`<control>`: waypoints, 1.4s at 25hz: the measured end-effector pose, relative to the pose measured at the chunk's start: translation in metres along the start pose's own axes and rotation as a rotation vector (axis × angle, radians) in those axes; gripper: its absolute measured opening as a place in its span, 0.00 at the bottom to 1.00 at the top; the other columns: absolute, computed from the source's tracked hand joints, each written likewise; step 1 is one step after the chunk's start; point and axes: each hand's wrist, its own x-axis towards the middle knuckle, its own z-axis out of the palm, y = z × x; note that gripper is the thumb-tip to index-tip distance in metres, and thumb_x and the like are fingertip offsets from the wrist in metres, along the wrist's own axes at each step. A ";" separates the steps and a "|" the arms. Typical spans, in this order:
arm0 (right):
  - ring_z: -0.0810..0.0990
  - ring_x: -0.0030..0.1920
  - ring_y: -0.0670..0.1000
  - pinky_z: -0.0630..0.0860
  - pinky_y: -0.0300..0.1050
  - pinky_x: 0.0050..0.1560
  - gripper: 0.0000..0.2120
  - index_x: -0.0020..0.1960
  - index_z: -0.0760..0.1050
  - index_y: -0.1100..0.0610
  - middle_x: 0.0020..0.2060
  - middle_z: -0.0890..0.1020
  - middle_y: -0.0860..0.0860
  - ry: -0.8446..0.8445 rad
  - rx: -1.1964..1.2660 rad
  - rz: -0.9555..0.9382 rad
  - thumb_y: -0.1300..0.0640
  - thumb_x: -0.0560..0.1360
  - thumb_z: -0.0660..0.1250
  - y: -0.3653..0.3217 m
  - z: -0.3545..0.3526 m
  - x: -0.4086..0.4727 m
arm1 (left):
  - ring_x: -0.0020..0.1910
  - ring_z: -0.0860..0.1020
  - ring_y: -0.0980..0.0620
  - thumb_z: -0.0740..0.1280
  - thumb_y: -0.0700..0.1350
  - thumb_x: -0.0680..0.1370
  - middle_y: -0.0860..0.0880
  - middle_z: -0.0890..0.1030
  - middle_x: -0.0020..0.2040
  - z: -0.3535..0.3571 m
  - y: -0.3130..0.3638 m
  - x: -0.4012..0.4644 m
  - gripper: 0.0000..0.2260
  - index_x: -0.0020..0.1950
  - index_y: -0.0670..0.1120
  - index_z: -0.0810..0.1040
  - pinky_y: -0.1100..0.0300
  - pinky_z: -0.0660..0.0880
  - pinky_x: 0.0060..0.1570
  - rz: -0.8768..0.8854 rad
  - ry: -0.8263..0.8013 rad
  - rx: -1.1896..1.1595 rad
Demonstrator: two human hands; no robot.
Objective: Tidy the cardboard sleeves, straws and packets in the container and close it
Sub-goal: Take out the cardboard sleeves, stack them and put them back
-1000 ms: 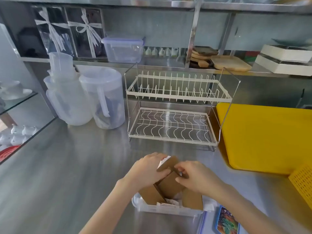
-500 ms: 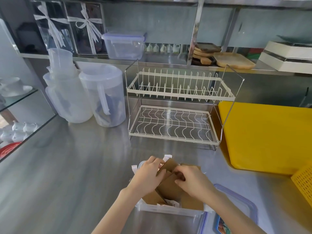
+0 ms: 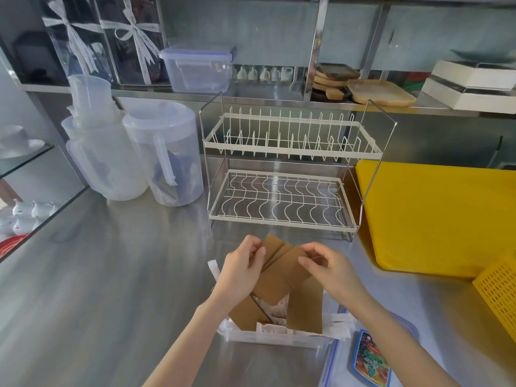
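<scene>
A clear plastic container (image 3: pixel 276 338) stands open on the steel counter near me. Brown cardboard sleeves (image 3: pixel 282 275) stick up out of it, with white paper-wrapped straws and packets (image 3: pixel 275 328) lying around them. My left hand (image 3: pixel 241 270) pinches the top left edge of a raised bundle of sleeves. At the bundle's top right corner my right hand (image 3: pixel 329 270) grips it. Another sleeve (image 3: pixel 305 308) stands in the container below my right hand. The container's blue-rimmed lid (image 3: pixel 332 361) lies flat to the right, with a colourful packet (image 3: pixel 370 358) on it.
A white two-tier dish rack (image 3: pixel 282 196) stands just behind the container. Translucent jugs (image 3: pixel 164 155) are at the back left, a yellow board (image 3: pixel 435 216) and yellow basket (image 3: pixel 499 297) at the right. A glass shelf edge (image 3: pixel 42 227) runs along the left.
Both hands have lifted the bundle of sleeves higher out of the container and moved apart to its top corners. The view has shifted, showing more of the lid.
</scene>
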 end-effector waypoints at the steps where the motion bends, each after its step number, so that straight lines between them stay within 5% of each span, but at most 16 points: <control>1: 0.75 0.41 0.36 0.69 0.23 0.38 0.06 0.48 0.74 0.46 0.39 0.76 0.35 0.011 0.019 0.004 0.57 0.74 0.65 -0.001 -0.002 0.000 | 0.28 0.67 0.56 0.59 0.43 0.78 0.53 0.72 0.29 -0.001 0.001 0.001 0.04 0.43 0.48 0.68 0.67 0.64 0.31 -0.013 0.024 -0.031; 5: 0.77 0.45 0.40 0.73 0.27 0.41 0.07 0.49 0.75 0.47 0.43 0.80 0.42 0.048 0.126 -0.010 0.58 0.75 0.64 -0.006 -0.009 -0.001 | 0.30 0.67 0.56 0.59 0.41 0.78 0.53 0.72 0.30 -0.006 0.006 0.005 0.03 0.47 0.47 0.70 0.66 0.66 0.35 -0.108 0.071 -0.147; 9: 0.77 0.48 0.41 0.74 0.26 0.45 0.10 0.49 0.75 0.45 0.45 0.80 0.42 0.097 0.282 -0.040 0.60 0.75 0.64 -0.021 -0.018 0.001 | 0.37 0.76 0.60 0.60 0.43 0.78 0.54 0.80 0.38 -0.014 0.026 0.004 0.09 0.43 0.57 0.75 0.73 0.71 0.40 -0.178 0.008 -0.383; 13: 0.76 0.50 0.44 0.74 0.40 0.53 0.14 0.59 0.74 0.54 0.47 0.79 0.44 0.186 0.369 -0.003 0.60 0.74 0.64 -0.030 -0.021 0.005 | 0.41 0.82 0.56 0.60 0.50 0.77 0.56 0.85 0.39 -0.020 0.046 0.001 0.12 0.41 0.59 0.82 0.56 0.78 0.48 -0.356 -0.196 -0.735; 17: 0.76 0.48 0.42 0.74 0.37 0.50 0.14 0.59 0.75 0.53 0.45 0.78 0.41 0.207 0.351 0.007 0.59 0.73 0.65 -0.028 -0.020 0.001 | 0.56 0.79 0.46 0.58 0.54 0.76 0.44 0.81 0.57 -0.017 0.045 -0.009 0.16 0.59 0.50 0.76 0.52 0.79 0.52 -0.545 -0.425 -1.087; 23: 0.73 0.43 0.45 0.75 0.37 0.41 0.13 0.48 0.73 0.36 0.41 0.74 0.43 0.059 0.150 -0.126 0.54 0.72 0.67 -0.037 -0.020 0.001 | 0.47 0.82 0.47 0.66 0.51 0.70 0.46 0.84 0.51 -0.015 0.042 -0.020 0.17 0.59 0.53 0.75 0.55 0.80 0.44 -0.527 -0.618 -1.128; 26: 0.74 0.43 0.40 0.77 0.33 0.32 0.13 0.47 0.72 0.33 0.42 0.73 0.40 -0.009 0.144 -0.139 0.53 0.73 0.66 -0.042 -0.013 0.003 | 0.43 0.83 0.48 0.66 0.47 0.71 0.46 0.85 0.46 -0.010 0.037 -0.020 0.14 0.57 0.50 0.75 0.55 0.80 0.44 -0.503 -0.555 -1.087; 29: 0.78 0.43 0.41 0.73 0.32 0.40 0.10 0.54 0.74 0.42 0.42 0.78 0.39 0.017 0.099 -0.114 0.52 0.76 0.60 -0.031 -0.012 0.007 | 0.43 0.82 0.45 0.65 0.43 0.73 0.42 0.84 0.46 -0.008 0.030 -0.019 0.14 0.59 0.45 0.73 0.48 0.80 0.49 -0.503 -0.444 -1.165; 31: 0.79 0.46 0.46 0.73 0.35 0.45 0.12 0.58 0.74 0.48 0.48 0.81 0.47 -0.021 -0.001 -0.023 0.53 0.77 0.59 -0.013 -0.013 0.007 | 0.39 0.82 0.46 0.64 0.43 0.74 0.42 0.84 0.43 -0.010 0.025 -0.020 0.14 0.59 0.43 0.72 0.52 0.81 0.40 -0.520 -0.379 -1.172; 35: 0.75 0.58 0.52 0.74 0.45 0.56 0.22 0.68 0.64 0.51 0.64 0.72 0.55 -0.113 -0.422 0.226 0.49 0.75 0.61 0.021 -0.003 -0.003 | 0.36 0.79 0.49 0.63 0.47 0.75 0.46 0.84 0.38 -0.011 0.016 -0.023 0.13 0.57 0.44 0.75 0.56 0.78 0.35 -0.558 -0.289 -1.073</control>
